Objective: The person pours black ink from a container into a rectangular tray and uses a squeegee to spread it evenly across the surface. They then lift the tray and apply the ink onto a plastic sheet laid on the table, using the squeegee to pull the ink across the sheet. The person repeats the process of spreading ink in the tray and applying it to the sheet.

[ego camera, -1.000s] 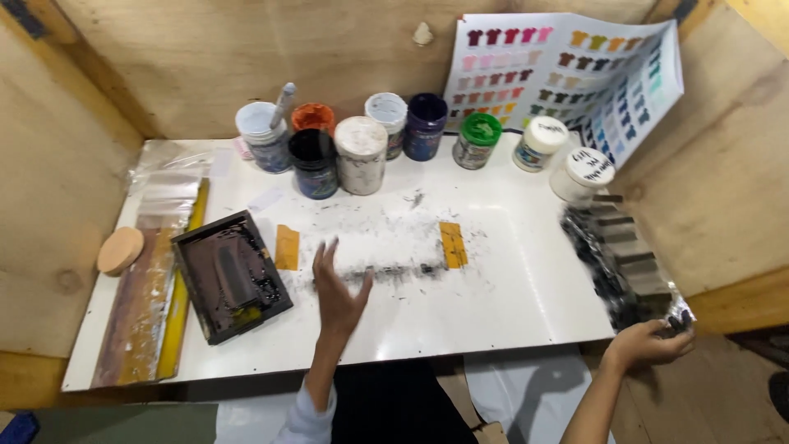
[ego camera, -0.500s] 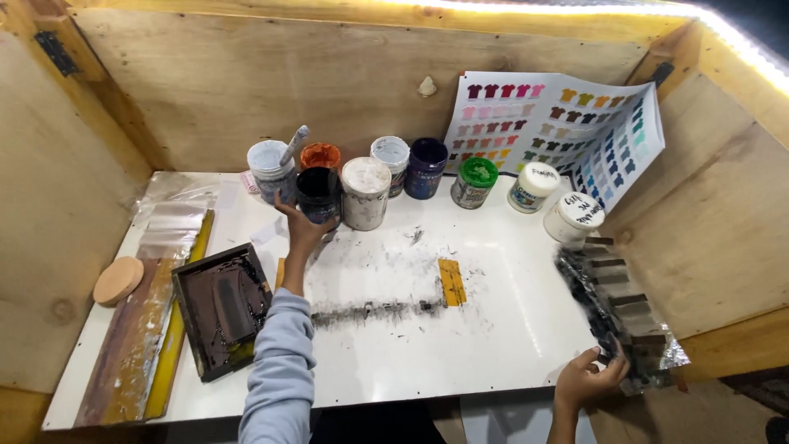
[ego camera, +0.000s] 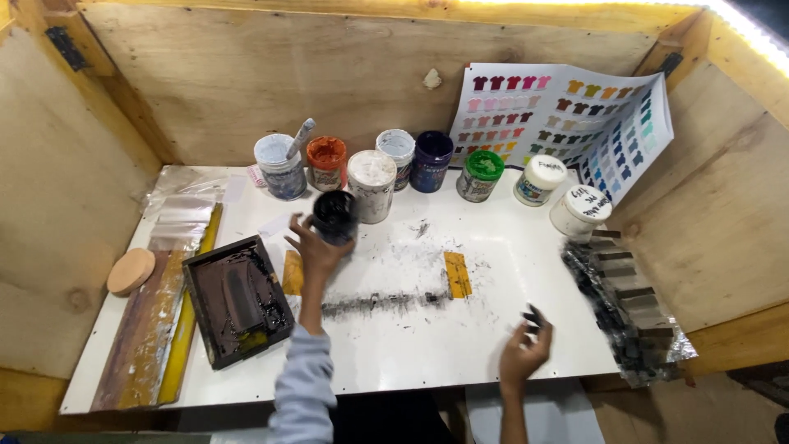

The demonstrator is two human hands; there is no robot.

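One black-stained jar (ego camera: 334,216) sits in our left hand (ego camera: 315,249), fingers curled around its lower side, lifted or tilted just in front of the row of pots at the back of the white table (ego camera: 509,329). We cannot tell whether the jar's base touches the tabletop. Our right hand (ego camera: 526,349) hovers near the front edge, well apart from the jar, fingers loosely bent with dark smudged tips and gripping nothing we can make out.

Just behind the jar stand a white-lidded pot (ego camera: 371,185) and an orange pot (ego camera: 326,163), with a grey pot holding a stirring stick (ego camera: 281,164) further left. To the right come a dark blue jar (ego camera: 431,160), a green-lidded jar (ego camera: 479,174) and two white-capped tubs (ego camera: 540,179). A smear of black ink (ego camera: 382,302) runs across the table between two yellow tape strips (ego camera: 457,274). Left of our forearm lies a dark ink tray (ego camera: 238,300), beside a long squeegee (ego camera: 160,321) and a round wooden disc (ego camera: 131,270). A colour chart of shirt swatches (ego camera: 567,115) leans against the plywood wall, and crumpled foil with dark strips (ego camera: 629,316) lies at the right edge.
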